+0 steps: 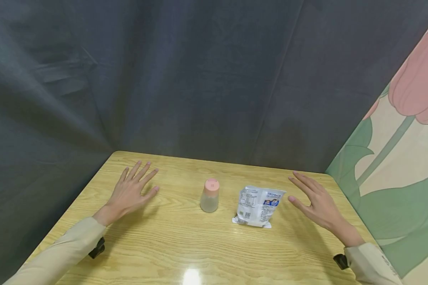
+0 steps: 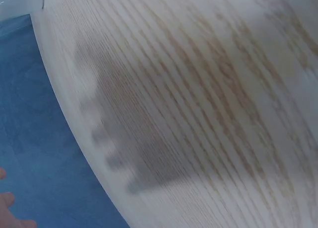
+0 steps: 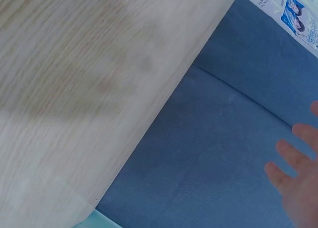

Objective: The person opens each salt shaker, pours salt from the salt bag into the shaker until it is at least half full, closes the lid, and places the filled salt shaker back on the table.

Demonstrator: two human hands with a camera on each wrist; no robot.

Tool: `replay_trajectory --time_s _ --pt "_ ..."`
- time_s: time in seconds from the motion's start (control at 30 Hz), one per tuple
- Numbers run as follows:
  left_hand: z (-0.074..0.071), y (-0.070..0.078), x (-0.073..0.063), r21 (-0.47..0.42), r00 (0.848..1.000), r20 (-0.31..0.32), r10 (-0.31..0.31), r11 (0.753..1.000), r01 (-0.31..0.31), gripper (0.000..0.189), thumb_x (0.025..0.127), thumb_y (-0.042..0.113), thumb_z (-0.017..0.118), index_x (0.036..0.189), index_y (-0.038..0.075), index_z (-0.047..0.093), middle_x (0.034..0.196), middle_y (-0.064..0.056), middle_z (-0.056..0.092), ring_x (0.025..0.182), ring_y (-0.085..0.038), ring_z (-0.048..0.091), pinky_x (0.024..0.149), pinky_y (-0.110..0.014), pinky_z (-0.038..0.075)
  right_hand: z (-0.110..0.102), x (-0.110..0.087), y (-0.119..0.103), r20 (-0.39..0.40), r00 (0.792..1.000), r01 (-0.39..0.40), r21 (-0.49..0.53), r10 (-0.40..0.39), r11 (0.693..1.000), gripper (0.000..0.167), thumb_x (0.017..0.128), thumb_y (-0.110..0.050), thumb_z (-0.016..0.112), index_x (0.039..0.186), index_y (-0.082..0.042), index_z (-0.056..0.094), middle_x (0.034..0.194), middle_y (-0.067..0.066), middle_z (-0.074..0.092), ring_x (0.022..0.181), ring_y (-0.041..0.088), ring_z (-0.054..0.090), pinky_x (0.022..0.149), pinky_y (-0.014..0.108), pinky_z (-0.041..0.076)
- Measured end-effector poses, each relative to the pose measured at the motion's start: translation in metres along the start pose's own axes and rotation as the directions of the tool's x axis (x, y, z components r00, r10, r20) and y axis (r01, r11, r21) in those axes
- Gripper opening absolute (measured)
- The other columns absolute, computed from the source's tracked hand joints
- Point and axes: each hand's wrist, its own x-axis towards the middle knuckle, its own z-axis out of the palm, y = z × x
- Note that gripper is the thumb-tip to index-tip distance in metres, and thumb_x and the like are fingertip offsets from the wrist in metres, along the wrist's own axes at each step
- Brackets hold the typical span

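My left hand hovers over the left side of the table, fingers straight and spread, holding nothing. On the other side my right hand is held in the air with its fingers extended, also holding nothing. Between them stands a small bottle with a pink cap and a translucent body. Right of it a white printed packet stands on the table, nearest to the right hand's fingertips but apart from them. Part of this packet shows at the upper right of the right wrist view, where the right hand's fingers appear too.
The wooden table has a rounded far edge. Behind it and to the left hangs a dark curtain. A wall panel with a tulip pattern borders the right side.
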Motion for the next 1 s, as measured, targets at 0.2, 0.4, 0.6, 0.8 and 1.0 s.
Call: replay_trajectory --time_s 0.2,0.4,0.6,0.8,1.0 --pt "0.001 0.001 0.0 -0.002 1.0 0.014 -0.007 1.0 0.007 0.064 0.098 0.054 0.05 0.15 0.017 0.045 0.16 -0.011 0.029 0.147 -0.037 0.019 0.113 -0.065 0.017 0.0 0.001 -0.003 -0.01 1.0 0.013 0.008 -0.013 1.0 0.067 0.088 -0.031 0.074 0.149 -0.019 0.048 0.153 0.007 0.042 0.134 0.039 0.042 0.105 0.06 0.035" --pt "0.002 0.002 0.0 -0.011 1.0 -0.01 0.011 1.0 -0.011 0.064 0.097 0.053 0.052 0.149 0.017 0.046 0.159 -0.012 0.03 0.146 -0.038 0.02 0.112 -0.065 0.02 -0.001 0.002 -0.007 -0.016 1.0 0.008 0.055 -0.007 0.998 0.071 0.084 -0.028 0.078 0.148 -0.02 0.049 0.149 0.012 0.046 0.131 0.041 0.044 0.104 0.059 0.037" --pt "0.003 0.003 0.0 -0.022 1.0 -0.005 0.007 1.0 -0.007 0.064 0.098 0.053 0.051 0.15 0.017 0.045 0.159 -0.012 0.03 0.146 -0.037 0.02 0.112 -0.065 0.019 -0.001 0.003 -0.01 -0.025 0.999 0.022 0.075 -0.02 0.997 0.072 0.083 -0.026 0.08 0.148 -0.02 0.049 0.15 0.009 0.046 0.132 0.038 0.044 0.109 0.051 0.036" --pt "0.004 0.004 0.0 -0.039 1.0 0.003 -0.001 0.999 0.001 0.063 0.098 0.053 0.052 0.149 0.017 0.046 0.159 -0.011 0.03 0.147 -0.037 0.019 0.112 -0.065 0.019 0.0 0.006 -0.012 -0.046 0.998 0.045 0.103 -0.041 0.994 0.071 0.083 -0.025 0.08 0.147 -0.019 0.05 0.149 0.009 0.047 0.133 0.034 0.044 0.112 0.034 0.032" --pt "0.004 0.005 0.0 -0.049 1.0 0.018 -0.008 0.999 0.009 0.063 0.098 0.054 0.05 0.15 0.018 0.045 0.16 -0.01 0.028 0.147 -0.037 0.019 0.113 -0.065 0.019 -0.001 0.011 -0.014 -0.07 0.995 0.082 0.121 -0.074 0.989 0.068 0.084 -0.025 0.079 0.146 -0.017 0.052 0.147 0.009 0.048 0.132 0.03 0.045 0.111 0.019 0.025"
